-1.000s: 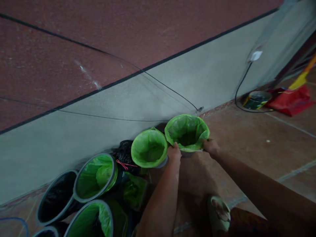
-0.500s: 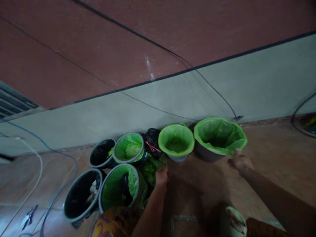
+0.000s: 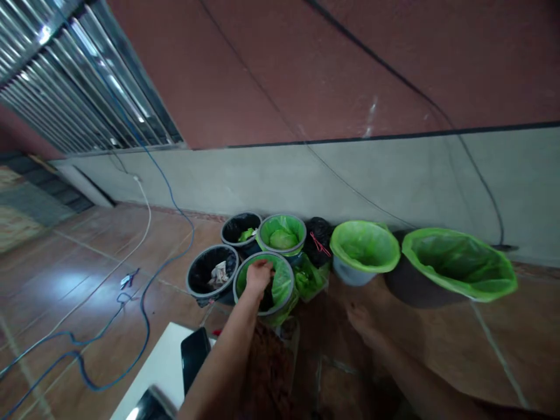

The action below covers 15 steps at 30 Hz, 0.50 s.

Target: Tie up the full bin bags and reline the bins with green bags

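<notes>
Left hand (image 3: 259, 275) over mouth of front green-lined bin (image 3: 284, 284); right hand (image 3: 361, 319) farther, rightward; whether fingers close, cannot tell.

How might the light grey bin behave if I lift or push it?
The light grey bin is probably light, since no bulky contents show inside. Its green liner may slip or crumple, being wrinkled film draped over the edge. Pushed sideways, it might tip, as it looks narrower toward its base.

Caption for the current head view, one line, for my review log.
Left hand at the mouth of a green-lined bin; right hand near a pale bucket with a green liner, by the wall.
</notes>
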Motion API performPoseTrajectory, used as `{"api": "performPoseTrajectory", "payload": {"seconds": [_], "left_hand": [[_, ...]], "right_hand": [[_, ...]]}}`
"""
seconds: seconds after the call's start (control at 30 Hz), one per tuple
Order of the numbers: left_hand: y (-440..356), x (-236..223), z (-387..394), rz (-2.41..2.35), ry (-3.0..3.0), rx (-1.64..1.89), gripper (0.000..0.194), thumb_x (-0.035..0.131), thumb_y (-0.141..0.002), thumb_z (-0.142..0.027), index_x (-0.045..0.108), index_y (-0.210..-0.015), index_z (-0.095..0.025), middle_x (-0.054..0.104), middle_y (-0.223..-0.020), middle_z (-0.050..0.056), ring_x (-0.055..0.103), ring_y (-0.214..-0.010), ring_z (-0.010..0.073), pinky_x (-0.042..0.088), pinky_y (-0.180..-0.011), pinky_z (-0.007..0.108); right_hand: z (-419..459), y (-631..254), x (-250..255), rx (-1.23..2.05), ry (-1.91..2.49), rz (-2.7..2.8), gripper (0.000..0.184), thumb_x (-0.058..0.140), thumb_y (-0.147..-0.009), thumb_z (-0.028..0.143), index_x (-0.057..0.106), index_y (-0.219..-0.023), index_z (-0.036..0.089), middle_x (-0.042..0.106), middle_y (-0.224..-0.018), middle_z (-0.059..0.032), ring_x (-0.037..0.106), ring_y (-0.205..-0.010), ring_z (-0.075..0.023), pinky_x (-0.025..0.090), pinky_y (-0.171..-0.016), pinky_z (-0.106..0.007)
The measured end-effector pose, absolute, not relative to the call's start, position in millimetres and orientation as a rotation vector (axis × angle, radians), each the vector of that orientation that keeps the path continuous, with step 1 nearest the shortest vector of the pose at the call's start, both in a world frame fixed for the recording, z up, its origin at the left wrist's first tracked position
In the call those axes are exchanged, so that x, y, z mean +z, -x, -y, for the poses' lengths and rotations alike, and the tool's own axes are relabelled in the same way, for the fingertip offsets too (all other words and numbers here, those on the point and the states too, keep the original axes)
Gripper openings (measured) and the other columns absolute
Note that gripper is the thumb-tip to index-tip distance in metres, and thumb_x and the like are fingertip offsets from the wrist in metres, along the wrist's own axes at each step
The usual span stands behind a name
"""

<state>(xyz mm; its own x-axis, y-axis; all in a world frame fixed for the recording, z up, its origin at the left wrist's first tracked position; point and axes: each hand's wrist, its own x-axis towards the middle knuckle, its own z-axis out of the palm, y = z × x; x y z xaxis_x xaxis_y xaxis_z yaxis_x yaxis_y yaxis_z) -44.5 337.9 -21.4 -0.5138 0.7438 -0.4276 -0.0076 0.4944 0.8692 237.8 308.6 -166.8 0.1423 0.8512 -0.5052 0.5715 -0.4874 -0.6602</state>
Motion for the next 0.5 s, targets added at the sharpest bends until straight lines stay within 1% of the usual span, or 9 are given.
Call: {"api": "performPoseTrajectory", "payload": {"seconds": [0.07, 0.13, 0.2, 0.3, 0.37, 0.43, 0.5], "left_hand": [[77, -12, -333, -1.932, -0.639, 1.084, 0.026, 0.065, -0.080, -0.021, 0.066, -0.105, -0.014, 0.071, -0.082, 0.005, 0.065, -0.064, 0.0131, 0.041, -0.054, 0.021], [103, -13, -326, -1.957, -0.618, 1.072, 0.026, 0.064, -0.081, -0.022, 0.066, -0.106, -0.014, 0.071, -0.084, 0.005, 0.066, -0.064, 0.0131, 0.043, -0.055, 0.021], [119, -23, -322, -1.956, -0.585, 1.064, 0.026, 0.062, -0.082, -0.021, 0.066, -0.106, -0.012, 0.071, -0.083, 0.005, 0.065, -0.062, 0.0124, 0.044, -0.056, 0.021], [129, -45, -334, -1.959, -0.629, 1.022, 0.025, 0.060, -0.084, -0.022, 0.067, -0.106, -0.011, 0.072, -0.083, 0.006, 0.065, -0.062, 0.0125, 0.045, -0.056, 0.021], [131, -58, -355, -2.034, -0.789, 0.934, 0.026, 0.058, -0.086, -0.024, 0.068, -0.106, -0.011, 0.074, -0.086, 0.008, 0.068, -0.069, 0.0143, 0.047, -0.061, 0.021], [134, -68, -385, -2.144, -0.979, 0.822, 0.026, 0.058, -0.088, -0.026, 0.070, -0.106, -0.012, 0.076, -0.094, 0.011, 0.071, -0.082, 0.0171, 0.050, -0.069, 0.023], [139, -79, -419, -2.228, -1.097, 0.731, 0.024, 0.059, -0.088, -0.028, 0.072, -0.101, -0.013, 0.076, -0.102, 0.013, 0.070, -0.095, 0.0201, 0.050, -0.078, 0.024]], "right_hand": [[-300, -198, -163, 1.481, 2.068, 1.316, 0.031, 0.039, -0.098, 0.038, 0.061, -0.090, 0.018, 0.068, -0.085, -0.0069, 0.067, -0.072, -0.0160, 0.052, -0.067, -0.027], [-299, -170, -155, 1.590, 1.994, 1.269, 0.029, 0.039, -0.099, 0.038, 0.058, -0.093, 0.018, 0.067, -0.085, -0.0051, 0.063, -0.065, -0.0126, 0.050, -0.060, -0.023], [-307, -153, -145, 1.631, 1.924, 1.213, 0.026, 0.042, -0.099, 0.038, 0.057, -0.094, 0.018, 0.066, -0.084, -0.0040, 0.062, -0.064, -0.0114, 0.048, -0.057, -0.022], [-335, -140, -131, 1.627, 1.887, 1.099, 0.022, 0.045, -0.098, 0.037, 0.056, -0.095, 0.018, 0.065, -0.078, -0.0020, 0.061, -0.062, -0.0110, 0.047, -0.057, -0.021], [-362, -132, -123, 1.585, 1.868, 1.047, 0.020, 0.046, -0.098, 0.035, 0.056, -0.092, 0.018, 0.064, -0.073, -0.0005, 0.061, -0.061, -0.0107, 0.047, -0.057, -0.021], [-393, -124, -120, 1.538, 1.829, 1.024, 0.021, 0.048, -0.097, 0.035, 0.056, -0.088, 0.018, 0.063, -0.070, 0.0002, 0.060, -0.060, -0.0108, 0.047, -0.057, -0.020], [-426, -113, -121, 1.502, 1.804, 1.018, 0.022, 0.049, -0.096, 0.034, 0.056, -0.082, 0.018, 0.061, -0.066, 0.0005, 0.060, -0.059, -0.0108, 0.047, -0.057, -0.020]]}}
